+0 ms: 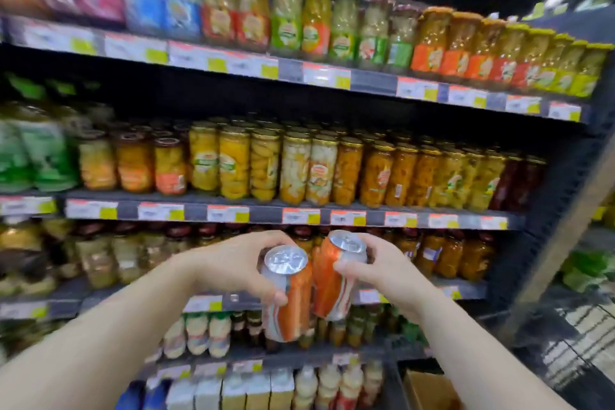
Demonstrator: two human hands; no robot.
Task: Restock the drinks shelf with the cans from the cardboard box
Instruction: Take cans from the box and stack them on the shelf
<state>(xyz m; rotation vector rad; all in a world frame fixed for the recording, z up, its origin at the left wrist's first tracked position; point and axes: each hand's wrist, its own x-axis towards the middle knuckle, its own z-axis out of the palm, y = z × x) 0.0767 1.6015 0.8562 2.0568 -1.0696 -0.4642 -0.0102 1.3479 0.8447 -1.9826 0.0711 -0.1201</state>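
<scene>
Cardboard box (429,391) seen at lower frame edge | left hand (229,268) fingers wrapped round left can (288,293) | right hand (382,268) fingers wrapped round right can (332,280) | cans held touching, in open air before jar shelves (289,213).

both cans (293,296) orange/white swirl, silver tops; jars (233,163) yellow-orange with gold lids; shelf edge (199,210) dark grey, tags (228,213) white with orange/yellow; cardboard box (429,389) brown
</scene>
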